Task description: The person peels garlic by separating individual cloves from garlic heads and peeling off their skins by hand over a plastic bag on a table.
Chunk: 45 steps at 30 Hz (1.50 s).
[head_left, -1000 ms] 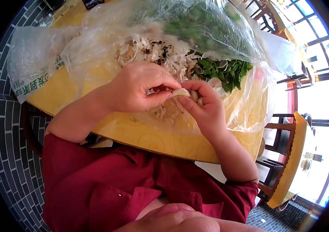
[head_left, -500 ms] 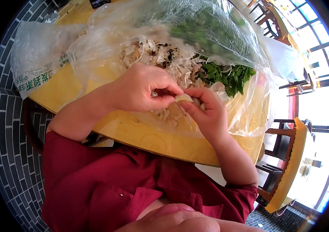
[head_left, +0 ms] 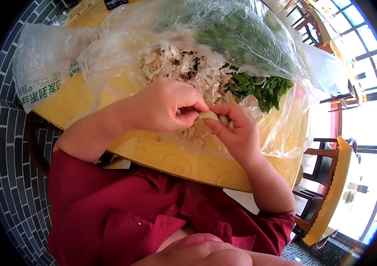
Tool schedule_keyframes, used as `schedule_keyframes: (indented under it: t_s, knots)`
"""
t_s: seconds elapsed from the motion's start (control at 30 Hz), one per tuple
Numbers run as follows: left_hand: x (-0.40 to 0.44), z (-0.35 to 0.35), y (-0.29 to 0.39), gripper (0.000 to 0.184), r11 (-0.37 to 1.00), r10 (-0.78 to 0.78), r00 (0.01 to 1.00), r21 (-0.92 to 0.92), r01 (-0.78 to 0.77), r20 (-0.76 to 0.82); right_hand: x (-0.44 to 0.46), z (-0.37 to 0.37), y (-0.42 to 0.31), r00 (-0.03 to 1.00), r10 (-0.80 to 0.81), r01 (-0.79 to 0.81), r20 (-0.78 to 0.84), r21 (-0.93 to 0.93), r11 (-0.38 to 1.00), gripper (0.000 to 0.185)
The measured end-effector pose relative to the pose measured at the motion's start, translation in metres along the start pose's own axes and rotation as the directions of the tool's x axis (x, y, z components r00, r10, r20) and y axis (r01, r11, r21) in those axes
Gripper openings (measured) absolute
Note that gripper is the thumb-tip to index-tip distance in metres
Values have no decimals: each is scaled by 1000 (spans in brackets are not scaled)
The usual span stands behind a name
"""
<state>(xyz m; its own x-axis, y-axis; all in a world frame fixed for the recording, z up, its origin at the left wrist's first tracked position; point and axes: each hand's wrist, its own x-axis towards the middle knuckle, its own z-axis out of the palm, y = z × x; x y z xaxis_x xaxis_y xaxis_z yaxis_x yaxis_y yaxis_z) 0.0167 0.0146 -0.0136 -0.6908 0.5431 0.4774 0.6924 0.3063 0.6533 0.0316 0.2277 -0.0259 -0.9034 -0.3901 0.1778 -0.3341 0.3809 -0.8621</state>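
Observation:
My right hand (head_left: 240,128) is closed around several pale garlic cloves, with thumb and forefinger pinching one garlic clove (head_left: 208,116) at the front. Other cloves (head_left: 226,121) show behind its thumb, tucked in the curled fingers. My left hand (head_left: 170,104) is pinched, its thumb and fingertips meeting the near end of that same clove. A small whitish bit shows inside the curl of the left fingers, too small to name. Just beyond both hands lies a heap of papery garlic skins (head_left: 210,80), with leafy green herbs (head_left: 259,88) to its right.
A large clear plastic bag (head_left: 122,57) spreads over the yellow table (head_left: 170,159) and covers more greens. A printed bag (head_left: 42,66) hangs at the left edge. A dark object (head_left: 115,3) sits at the far edge. Chairs (head_left: 323,164) stand at right.
Both hands stay almost in place, with small finger movements at the clove. The cloves tucked in my right hand show a little more clearly now.

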Motion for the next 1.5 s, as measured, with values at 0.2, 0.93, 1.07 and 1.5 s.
schedule_keyframes:
  t_s: [0.2,0.93,1.07,1.5]
  knots:
    - [-1,6,-1,20,992,78,996,101,-73,-48,0,1,1,1000,19,-18,-9,30,999,23]
    - [-2,10,7,24,966,159,981,222,-131,-110,-1,2,-3,971,217,-233,103,173,957,27]
    - [-2,13,9,26,956,198,970,245,-160,-142,-1,4,-2,949,229,-304,217,435,847,31]
    - [2,5,13,25,944,147,962,325,-66,-231,1,-1,-1,936,253,-350,244,577,738,28]
